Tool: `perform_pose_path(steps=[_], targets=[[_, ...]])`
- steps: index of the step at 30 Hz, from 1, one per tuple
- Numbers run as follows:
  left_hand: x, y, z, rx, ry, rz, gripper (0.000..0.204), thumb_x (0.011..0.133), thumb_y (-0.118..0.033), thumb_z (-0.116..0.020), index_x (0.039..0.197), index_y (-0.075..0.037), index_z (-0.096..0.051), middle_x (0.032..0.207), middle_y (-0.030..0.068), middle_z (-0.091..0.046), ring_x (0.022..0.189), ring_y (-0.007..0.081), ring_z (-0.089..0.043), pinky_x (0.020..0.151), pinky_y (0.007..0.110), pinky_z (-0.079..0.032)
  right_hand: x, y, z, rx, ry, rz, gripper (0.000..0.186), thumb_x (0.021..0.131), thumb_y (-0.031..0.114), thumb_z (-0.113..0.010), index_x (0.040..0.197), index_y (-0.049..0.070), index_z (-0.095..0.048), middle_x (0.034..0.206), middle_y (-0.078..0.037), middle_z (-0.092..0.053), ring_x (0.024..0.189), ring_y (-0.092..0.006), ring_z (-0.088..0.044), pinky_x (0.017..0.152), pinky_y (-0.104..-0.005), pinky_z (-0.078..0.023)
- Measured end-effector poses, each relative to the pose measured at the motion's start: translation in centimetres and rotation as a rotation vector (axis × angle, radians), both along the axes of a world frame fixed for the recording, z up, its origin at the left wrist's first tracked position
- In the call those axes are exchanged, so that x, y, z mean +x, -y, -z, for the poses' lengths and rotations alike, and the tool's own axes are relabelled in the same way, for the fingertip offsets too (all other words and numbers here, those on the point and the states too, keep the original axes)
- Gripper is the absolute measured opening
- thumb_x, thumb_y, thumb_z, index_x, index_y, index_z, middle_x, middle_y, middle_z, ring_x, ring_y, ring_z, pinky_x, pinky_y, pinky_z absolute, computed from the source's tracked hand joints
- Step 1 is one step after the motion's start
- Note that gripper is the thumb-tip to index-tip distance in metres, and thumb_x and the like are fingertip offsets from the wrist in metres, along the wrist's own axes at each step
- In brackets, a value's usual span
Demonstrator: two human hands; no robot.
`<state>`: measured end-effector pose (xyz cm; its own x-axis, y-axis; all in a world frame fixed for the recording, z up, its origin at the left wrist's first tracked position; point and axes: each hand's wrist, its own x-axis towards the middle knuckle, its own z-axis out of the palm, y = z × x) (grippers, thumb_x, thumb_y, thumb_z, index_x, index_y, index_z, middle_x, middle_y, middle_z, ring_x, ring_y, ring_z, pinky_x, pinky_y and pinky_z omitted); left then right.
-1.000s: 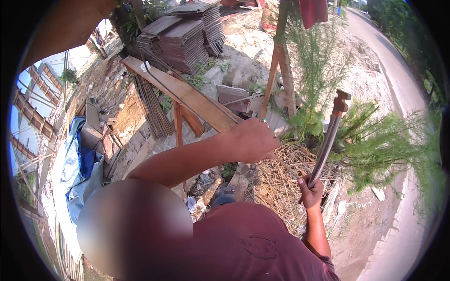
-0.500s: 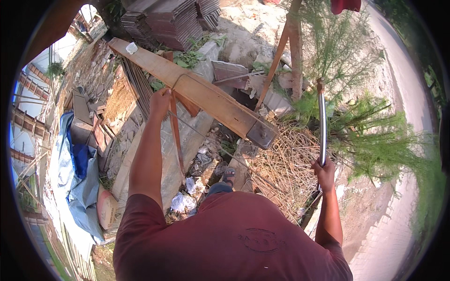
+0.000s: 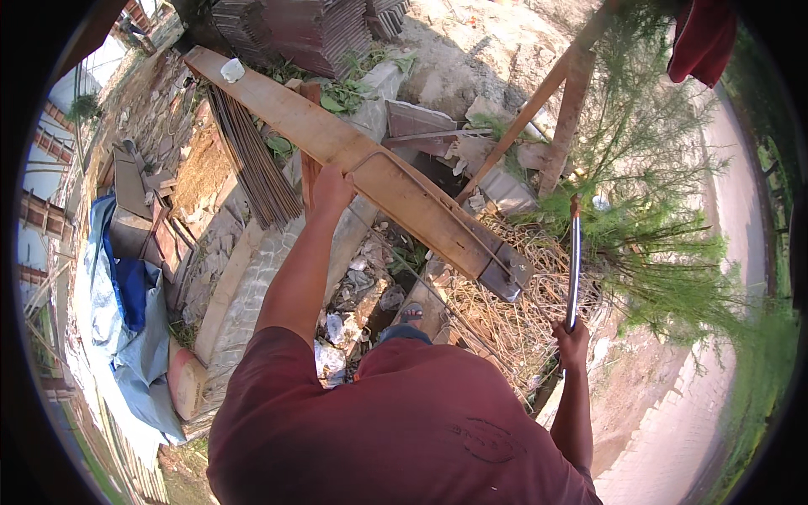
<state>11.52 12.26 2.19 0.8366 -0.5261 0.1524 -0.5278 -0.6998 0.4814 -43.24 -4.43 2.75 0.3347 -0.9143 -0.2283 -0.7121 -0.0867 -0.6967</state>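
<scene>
My left hand [image 3: 335,187] is closed round a thin steel rod [image 3: 421,187] at the edge of a wooden plank [image 3: 311,135]. Past my fingers the rod bends and runs along the plank's top to a dark metal plate [image 3: 505,273] at its near right end. Its other length slants down to the right, below the plank, over the ground. On the right, my right hand [image 3: 571,341] grips a shiny metal pipe [image 3: 575,269] that stands up from my fist, with a rusty tip.
A bundle of thin rods [image 3: 251,164] leans left of the plank. Cut rod pieces [image 3: 480,320] lie heaped beneath the plate. Stacked tiles [image 3: 316,34] stand behind, a feathery green bush [image 3: 648,227] on the right, and a blue tarp [image 3: 126,311] at left. Wooden posts [image 3: 568,118] rise beyond.
My left hand has shifted right with the rod, which has slid along the plank toward the metal plate. My right hand and the pipe sit slightly lower in view. The view itself has shifted.
</scene>
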Motion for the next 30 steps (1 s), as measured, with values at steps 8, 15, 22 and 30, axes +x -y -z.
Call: perform_pose_path(steps=[8,15,22,30], targets=[[2.8,0.5,-0.2,0.176,0.186,0.085,0.054,0.084,-0.032,-0.061,0.129,-0.006,-0.048,0.135,0.0156,-0.045,0.128,0.0325,-0.039,0.103,0.052,-0.031,5.6,0.8,1.2,0.022,0.049,-0.027,0.022,0.077,0.015,-0.069,0.074,0.005,-0.050,0.059,-0.001,-0.052,0.051,-0.0100,-0.047,0.047,-0.0275,-0.038],[4.5,4.4,3.6,0.420,0.196,0.217,0.072,0.091,-0.052,-0.043,0.144,-0.007,-0.026,0.150,0.0129,-0.025,0.140,0.0287,-0.020,0.109,0.059,-0.017,6.0,0.6,0.0,0.112,0.060,-0.004,0.021,0.079,0.015,-0.068,0.075,0.006,-0.050,0.060,0.000,-0.049,0.053,-0.0099,-0.047,0.049,-0.0274,-0.039],[4.3,4.1,3.1,0.512,0.253,0.220,0.068,0.094,-0.051,-0.035,0.145,-0.008,-0.025,0.152,0.0112,-0.022,0.140,0.0282,-0.019,0.109,0.057,-0.017,3.3,0.2,-2.5,-0.059,-0.080,0.025,0.024,0.081,0.022,-0.067,0.077,0.003,-0.053,0.058,-0.003,-0.049,0.054,-0.0109,-0.042,0.050,-0.0311,-0.036],[4.7,3.8,4.7,0.517,0.462,0.217,0.064,0.096,-0.049,-0.033,0.144,-0.007,-0.027,0.150,0.0132,-0.026,0.138,0.0292,-0.024,0.107,0.056,-0.023,-6.0,8.1,-7.7,-0.484,-0.635,-0.269,0.024,0.071,0.019,-0.069,0.063,0.005,-0.051,0.061,-0.015,-0.053,0.055,-0.0339,-0.052,0.052,-0.0392,-0.041]])
